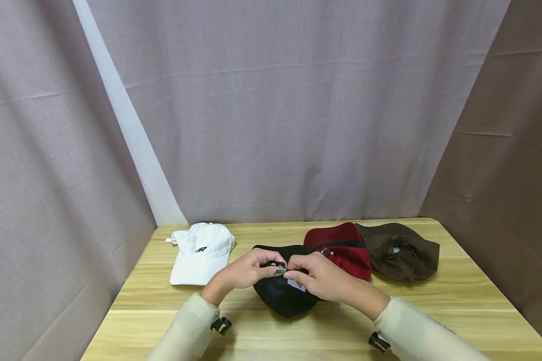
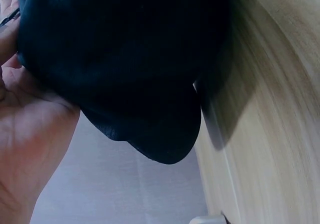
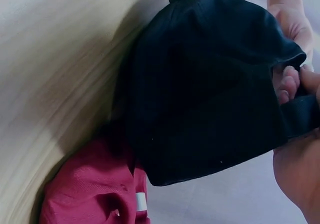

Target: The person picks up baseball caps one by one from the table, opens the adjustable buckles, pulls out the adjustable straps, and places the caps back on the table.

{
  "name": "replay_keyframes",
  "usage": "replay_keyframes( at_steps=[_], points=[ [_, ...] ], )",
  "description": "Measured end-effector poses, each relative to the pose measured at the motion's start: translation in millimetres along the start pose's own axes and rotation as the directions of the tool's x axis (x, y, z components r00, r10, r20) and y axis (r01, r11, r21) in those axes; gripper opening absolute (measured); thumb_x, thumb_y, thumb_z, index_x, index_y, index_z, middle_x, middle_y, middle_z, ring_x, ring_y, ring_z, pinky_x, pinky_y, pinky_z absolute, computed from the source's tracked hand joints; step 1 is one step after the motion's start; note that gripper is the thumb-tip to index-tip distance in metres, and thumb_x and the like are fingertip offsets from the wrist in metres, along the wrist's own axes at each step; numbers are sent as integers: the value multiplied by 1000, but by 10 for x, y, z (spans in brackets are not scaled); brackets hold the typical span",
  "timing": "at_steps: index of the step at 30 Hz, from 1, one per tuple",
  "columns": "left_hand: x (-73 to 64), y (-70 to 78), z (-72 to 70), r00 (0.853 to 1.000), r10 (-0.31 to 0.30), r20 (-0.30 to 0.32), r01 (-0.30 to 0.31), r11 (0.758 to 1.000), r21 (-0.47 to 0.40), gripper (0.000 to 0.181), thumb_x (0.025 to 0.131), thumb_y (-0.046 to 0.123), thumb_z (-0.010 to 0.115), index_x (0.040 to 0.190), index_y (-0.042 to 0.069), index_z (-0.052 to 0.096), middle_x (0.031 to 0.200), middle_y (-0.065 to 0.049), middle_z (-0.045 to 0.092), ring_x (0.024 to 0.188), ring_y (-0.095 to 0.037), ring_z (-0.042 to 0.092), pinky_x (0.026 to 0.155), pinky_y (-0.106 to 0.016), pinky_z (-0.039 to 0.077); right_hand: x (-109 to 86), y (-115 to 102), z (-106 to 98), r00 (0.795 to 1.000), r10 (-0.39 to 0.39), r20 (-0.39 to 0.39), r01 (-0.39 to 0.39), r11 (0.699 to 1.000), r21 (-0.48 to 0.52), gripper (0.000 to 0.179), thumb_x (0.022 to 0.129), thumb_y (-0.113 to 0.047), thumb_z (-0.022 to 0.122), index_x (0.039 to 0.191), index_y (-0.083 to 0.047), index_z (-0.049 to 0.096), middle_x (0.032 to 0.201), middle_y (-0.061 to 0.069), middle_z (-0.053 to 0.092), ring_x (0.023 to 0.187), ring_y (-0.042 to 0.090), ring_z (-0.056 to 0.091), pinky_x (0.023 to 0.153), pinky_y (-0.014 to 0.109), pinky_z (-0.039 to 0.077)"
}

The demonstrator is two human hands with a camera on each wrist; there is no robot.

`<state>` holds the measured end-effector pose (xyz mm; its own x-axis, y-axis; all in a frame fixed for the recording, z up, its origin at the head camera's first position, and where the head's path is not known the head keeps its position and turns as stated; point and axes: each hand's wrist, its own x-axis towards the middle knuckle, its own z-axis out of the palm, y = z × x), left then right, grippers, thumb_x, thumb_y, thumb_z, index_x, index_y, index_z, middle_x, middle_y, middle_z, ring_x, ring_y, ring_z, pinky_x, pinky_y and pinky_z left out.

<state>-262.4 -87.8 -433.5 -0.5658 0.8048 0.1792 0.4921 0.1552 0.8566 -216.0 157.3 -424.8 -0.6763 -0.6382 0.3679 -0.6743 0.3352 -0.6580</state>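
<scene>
A black baseball cap (image 1: 283,297) is held just over the table, its back opening and strap facing up toward the head camera. My left hand (image 1: 251,268) pinches the strap's metal buckle (image 1: 280,271) between thumb and fingers. Close beside it, my right hand (image 1: 321,277) pinches the strap (image 3: 301,115) on the other side. A pale label (image 1: 296,285) shows inside the cap below the right fingers. In the left wrist view the cap's dark crown (image 2: 125,44) fills much of the picture, with the brim (image 2: 170,134) under it.
Behind the right hand a dark red cap (image 1: 350,258) lies against a brown cap (image 1: 408,255). On the left, a white cap (image 1: 203,253) with a small black logo rests on the wooden table (image 1: 162,331). Grey curtains (image 1: 275,125) hang behind the table.
</scene>
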Motion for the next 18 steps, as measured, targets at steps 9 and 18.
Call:
replay_keyframes(
  at_steps=[9, 18],
  points=[
    [1, -7, 8, 1000, 13, 18, -13, 1000, -13, 16, 107, 8, 59, 109, -1, 72, 102, -17, 70, 96, -1, 60, 90, -21, 51, -22, -17, -34, 999, 17, 42, -17, 1000, 0, 12, 106, -18, 66, 96, -13, 71, 71, -8, 61, 64, -4, 49, 57, 18, 45],
    [4, 24, 6, 1000, 13, 9, -13, 1000, -2, 15, 106, 6, 59, 110, -2, 71, 100, -11, 69, 94, -1, 58, 88, -20, 50, -59, -4, -88, 997, 37, 61, -37, 999, -5, 10, 107, -16, 63, 103, -18, 72, 77, -9, 59, 69, -2, 49, 62, 19, 45]
  ],
)
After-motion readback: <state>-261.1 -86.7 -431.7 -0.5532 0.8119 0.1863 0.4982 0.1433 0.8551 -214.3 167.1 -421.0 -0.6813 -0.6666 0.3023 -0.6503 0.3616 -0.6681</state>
